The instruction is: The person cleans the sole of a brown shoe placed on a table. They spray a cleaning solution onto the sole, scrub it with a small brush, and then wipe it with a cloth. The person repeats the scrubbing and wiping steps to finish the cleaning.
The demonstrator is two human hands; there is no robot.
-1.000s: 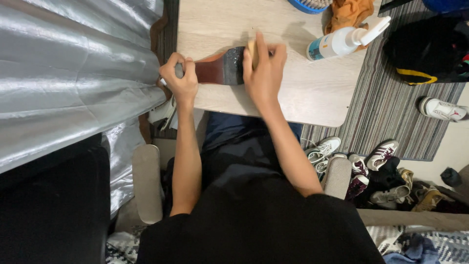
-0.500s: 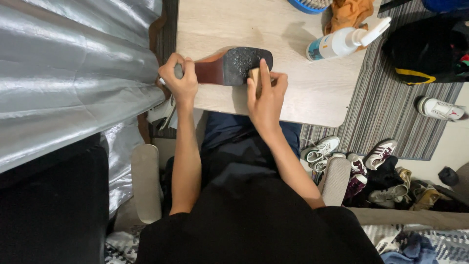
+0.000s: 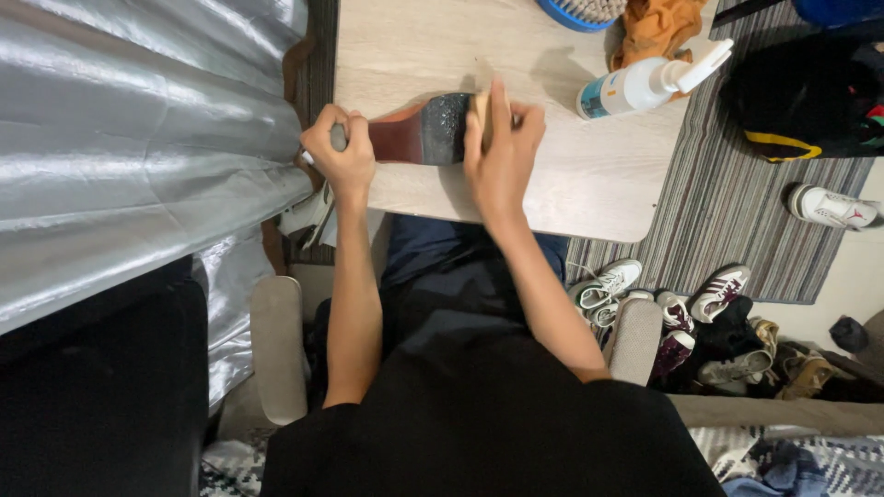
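Note:
A shoe [image 3: 419,133] lies sole-up on the light wooden table [image 3: 571,184], its sole reddish brown at the heel end and dark and speckled toward the front. My left hand [image 3: 339,152] grips the heel end at the table's left edge. My right hand [image 3: 502,147] presses a pale wooden brush [image 3: 481,112] against the front of the sole; only the brush's back shows between my fingers. Both forearms reach up from my dark shirt.
A white spray bottle [image 3: 645,85] lies on the table's right side, with an orange cloth [image 3: 658,28] and a blue-rimmed brush [image 3: 575,11] at the far edge. Silver sheeting [image 3: 138,138] hangs on the left. Several shoes [image 3: 700,313] and a black bag [image 3: 810,92] sit on the floor at right.
My right hand and the brush slid down the sole toward me, then back up to the front of the sole. My left hand kept hold of the heel.

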